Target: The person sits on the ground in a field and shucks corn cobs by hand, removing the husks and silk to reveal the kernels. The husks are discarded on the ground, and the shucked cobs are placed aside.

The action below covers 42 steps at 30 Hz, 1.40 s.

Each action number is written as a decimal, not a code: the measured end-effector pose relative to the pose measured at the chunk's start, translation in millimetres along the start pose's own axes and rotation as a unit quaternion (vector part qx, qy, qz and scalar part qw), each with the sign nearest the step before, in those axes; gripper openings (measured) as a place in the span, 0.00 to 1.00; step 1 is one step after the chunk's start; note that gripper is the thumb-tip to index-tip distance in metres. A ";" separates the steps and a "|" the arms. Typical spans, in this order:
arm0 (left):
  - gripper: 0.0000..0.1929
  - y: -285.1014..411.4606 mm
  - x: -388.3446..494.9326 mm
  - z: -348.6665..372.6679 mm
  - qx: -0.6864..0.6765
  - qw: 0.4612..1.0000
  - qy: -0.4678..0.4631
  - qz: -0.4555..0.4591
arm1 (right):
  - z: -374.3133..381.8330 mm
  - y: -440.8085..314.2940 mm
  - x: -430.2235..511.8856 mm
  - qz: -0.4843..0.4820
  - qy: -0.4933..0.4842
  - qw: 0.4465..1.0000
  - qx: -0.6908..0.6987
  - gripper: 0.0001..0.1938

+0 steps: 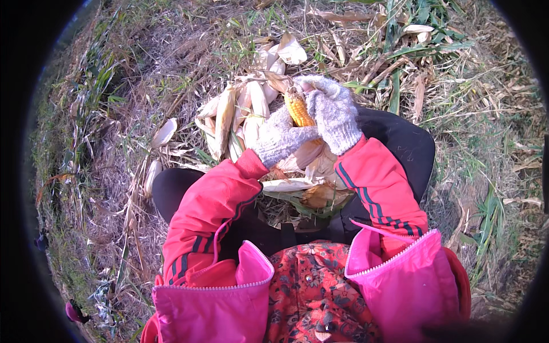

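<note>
A yellow ear of corn is held between both hands, its kernels bare along the visible side and its upper end near dry husk. My left hand, in a grey knitted glove, grips the lower part of the ear. Around its upper right side my right hand is closed, in a matching glove. Pale dry corn husks lie in a heap just beyond and left of my hands. More husk leaves show below the ear, partly hidden by the gloves.
My bent legs in dark trousers flank the heap. A husked-looking pale piece lies by the left knee, and a loose husk leaf farther up. Green and dry corn leaves are scattered at the upper right over dry grass.
</note>
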<state>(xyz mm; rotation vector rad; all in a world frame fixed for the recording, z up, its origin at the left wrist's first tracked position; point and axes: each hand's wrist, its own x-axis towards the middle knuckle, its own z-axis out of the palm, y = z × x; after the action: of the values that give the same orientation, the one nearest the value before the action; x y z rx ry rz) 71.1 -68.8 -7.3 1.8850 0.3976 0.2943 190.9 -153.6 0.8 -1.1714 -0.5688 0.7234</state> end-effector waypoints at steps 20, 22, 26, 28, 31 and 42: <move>0.29 -16.7 6.9 -2.1 -0.261 0.964 -0.022 0.034 | -0.7 -11.8 1.9 -0.026 0.009 0.999 -0.042 0.08; 0.29 -16.6 7.5 -2.8 -0.241 0.970 -0.022 0.024 | 0.3 -12.7 1.4 -0.034 0.014 0.999 -0.017 0.06; 0.28 -14.8 6.8 -11.2 -0.201 0.979 -0.029 -0.021 | 5.1 -13.3 0.4 -0.045 0.020 0.999 0.008 0.08; 0.28 -12.0 5.6 -14.0 -0.188 0.981 -0.037 -0.027 | 8.6 -14.4 0.1 -0.100 0.003 0.995 -0.023 0.11; 0.29 -8.3 3.9 -12.3 -0.179 0.983 -0.038 -0.027 | 10.8 -17.7 -0.9 -0.106 0.000 0.992 -0.075 0.12; 0.35 -30.1 13.6 -13.8 -0.425 0.902 -0.048 -0.056 | -14.4 0.3 14.2 -0.088 0.068 0.987 0.115 0.11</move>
<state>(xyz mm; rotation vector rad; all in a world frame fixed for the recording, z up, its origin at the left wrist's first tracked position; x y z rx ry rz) 74.2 -42.0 -30.8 1.0076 0.2456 0.2404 210.5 -151.6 -3.4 -0.9357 -0.4549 0.5374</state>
